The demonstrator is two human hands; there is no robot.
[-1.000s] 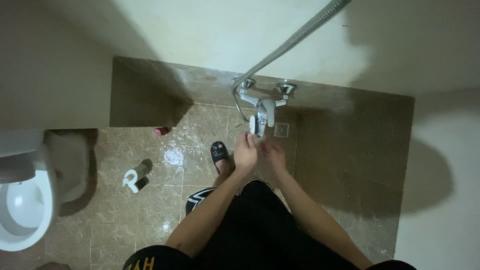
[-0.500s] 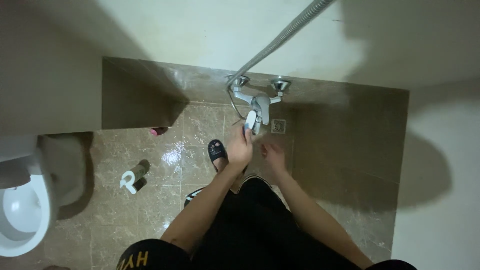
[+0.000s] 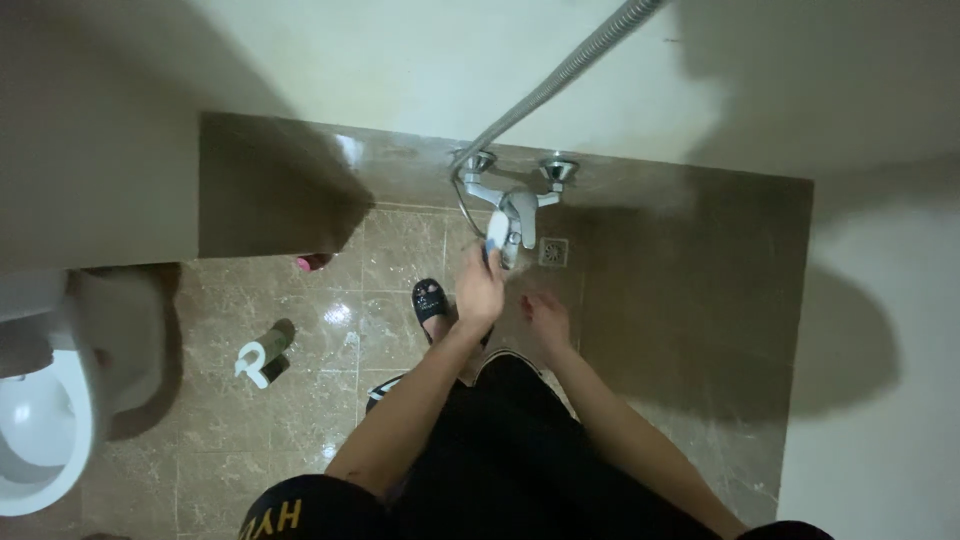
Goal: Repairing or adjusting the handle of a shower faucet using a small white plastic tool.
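- Chrome mixer tap (image 3: pixel 515 205) juts from the wall on two round flanges, smooth and shiny, with a ribbed metal shower hose (image 3: pixel 560 80) rising from it
- left hand (image 3: pixel 480 290) is raised to the spout, fingers wrapped around a small pale, oblong object (image 3: pixel 496 232) pressed against the tap; what it is cannot be told
- right hand (image 3: pixel 547 318) hangs just below, loose and empty, fingers spread
- glossy brown marbled floor tiles (image 3: pixel 390 250), wet in patches, hold a square drain grate (image 3: pixel 553 252), a black slipper (image 3: pixel 431 300) and a toppled spray bottle (image 3: pixel 262 352)
- white glazed toilet bowl (image 3: pixel 35 440) curves at the left edge
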